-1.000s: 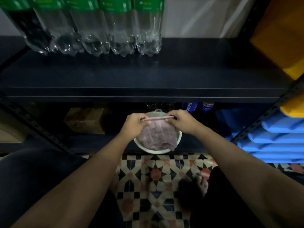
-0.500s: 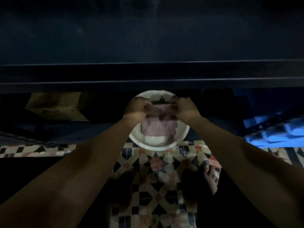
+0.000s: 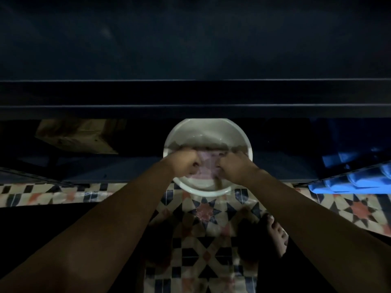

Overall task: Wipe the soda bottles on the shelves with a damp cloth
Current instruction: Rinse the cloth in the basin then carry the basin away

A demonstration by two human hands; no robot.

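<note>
We see a white basin [image 3: 208, 132] on the patterned tile floor [image 3: 204, 210], under the front edge of a dark shelf [image 3: 194, 96]. Left of the basin lies a brown cardboard box [image 3: 78, 137]. Right of it are blue packages [image 3: 357, 178].

Dim, murky, motion-blurred wide-angle view

A white bowl [image 3: 208, 132] sits at centre, holding a pale pink-lilac cloth [image 3: 208, 166]. Toward 12 o'clock runs a dark navy shelf [image 3: 194, 96]. At 6 o'clock the floor tiles [image 3: 203, 233] show cream, navy and terracotta stars and diamonds. At 3 o'clock lie bright blue packs [image 3: 357, 180]; at 10 o'clock, a tan cardboard box [image 3: 78, 136].
</note>
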